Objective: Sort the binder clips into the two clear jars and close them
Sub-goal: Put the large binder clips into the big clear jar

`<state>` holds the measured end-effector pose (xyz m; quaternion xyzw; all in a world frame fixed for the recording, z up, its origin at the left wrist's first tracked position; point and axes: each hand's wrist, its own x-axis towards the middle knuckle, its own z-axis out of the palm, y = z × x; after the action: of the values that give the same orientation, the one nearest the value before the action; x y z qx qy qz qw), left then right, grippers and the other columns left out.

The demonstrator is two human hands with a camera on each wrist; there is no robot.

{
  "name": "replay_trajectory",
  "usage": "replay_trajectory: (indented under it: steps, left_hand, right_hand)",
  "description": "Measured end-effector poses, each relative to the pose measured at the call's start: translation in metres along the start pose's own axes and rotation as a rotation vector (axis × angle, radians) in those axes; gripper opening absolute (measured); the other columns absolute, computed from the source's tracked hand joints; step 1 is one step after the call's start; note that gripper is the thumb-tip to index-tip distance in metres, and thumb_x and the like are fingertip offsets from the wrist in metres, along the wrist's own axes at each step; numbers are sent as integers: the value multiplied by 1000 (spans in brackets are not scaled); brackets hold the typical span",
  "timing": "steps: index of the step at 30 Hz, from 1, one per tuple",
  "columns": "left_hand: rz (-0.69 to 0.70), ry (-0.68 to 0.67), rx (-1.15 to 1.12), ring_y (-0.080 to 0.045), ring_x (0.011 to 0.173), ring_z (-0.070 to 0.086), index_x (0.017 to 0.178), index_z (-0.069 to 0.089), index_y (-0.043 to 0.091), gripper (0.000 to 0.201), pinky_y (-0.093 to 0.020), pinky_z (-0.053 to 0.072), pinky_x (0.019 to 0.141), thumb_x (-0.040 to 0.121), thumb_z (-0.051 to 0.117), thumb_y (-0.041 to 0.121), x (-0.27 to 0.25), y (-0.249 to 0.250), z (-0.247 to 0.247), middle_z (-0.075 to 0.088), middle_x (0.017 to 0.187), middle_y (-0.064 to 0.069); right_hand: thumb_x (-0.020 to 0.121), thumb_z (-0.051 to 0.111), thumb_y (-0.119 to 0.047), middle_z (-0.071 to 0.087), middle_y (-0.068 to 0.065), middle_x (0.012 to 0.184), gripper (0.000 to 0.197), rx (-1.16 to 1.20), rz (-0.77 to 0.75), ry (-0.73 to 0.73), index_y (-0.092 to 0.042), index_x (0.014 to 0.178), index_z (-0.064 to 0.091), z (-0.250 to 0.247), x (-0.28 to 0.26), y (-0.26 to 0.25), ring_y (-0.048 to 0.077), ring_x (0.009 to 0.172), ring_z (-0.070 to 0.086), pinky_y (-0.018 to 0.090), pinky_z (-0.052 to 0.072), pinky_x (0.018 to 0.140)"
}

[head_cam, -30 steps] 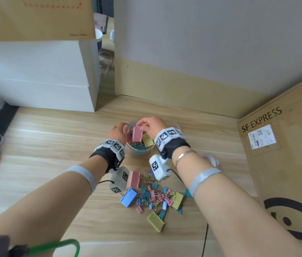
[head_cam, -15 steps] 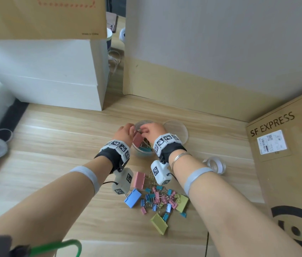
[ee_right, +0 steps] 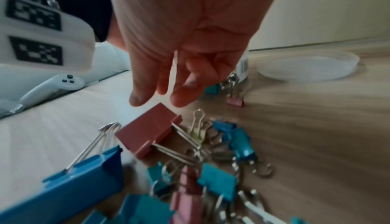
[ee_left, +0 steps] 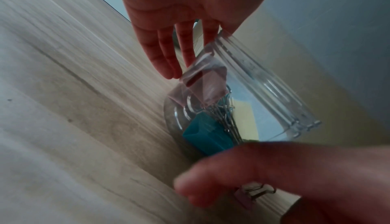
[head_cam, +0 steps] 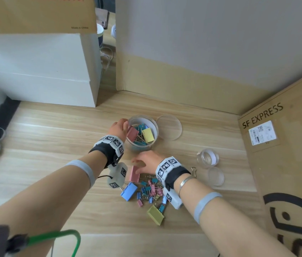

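A large clear jar (head_cam: 154, 125) stands on the wooden floor with a pink, a yellow and teal binder clips inside. My left hand (head_cam: 123, 125) rests against its left wall with straight fingers (ee_left: 166, 57) laid along the glass. A pile of binder clips (head_cam: 151, 188) lies nearer to me. My right hand (head_cam: 137, 166) hovers just above a large pink clip (head_cam: 134, 174) at the pile's far edge, its thumb and fingers (ee_right: 137, 97) spread and holding nothing. A small clear jar (head_cam: 207, 157) stands open to the right.
The big lid (head_cam: 168, 127) lies right of the large jar, the small lid (head_cam: 216, 176) in front of the small jar. A large blue clip (head_cam: 129, 191) and an olive clip (head_cam: 155, 215) lie in the pile. A cardboard box (head_cam: 285, 164) is on the right, white boxes (head_cam: 35, 75) at the back left.
My right hand let the pink clip go into the large jar and drew back down to the pile. My left hand stayed at the jar.
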<state>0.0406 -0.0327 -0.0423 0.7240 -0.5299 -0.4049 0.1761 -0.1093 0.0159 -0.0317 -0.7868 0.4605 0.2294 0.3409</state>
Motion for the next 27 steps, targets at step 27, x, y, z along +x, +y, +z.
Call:
replay_trajectory:
  steps: [27]
  left_hand:
    - [77,-27,105,-38,119,51,143,30,19,46,-42,42,99,99,25,32,-11,0,-2,41,140,-18]
  right_hand:
    - [83,67,-14,73,2,89,15,782,275,791,-27,79,61,-68,-11,17,18,77,70,39,59,75]
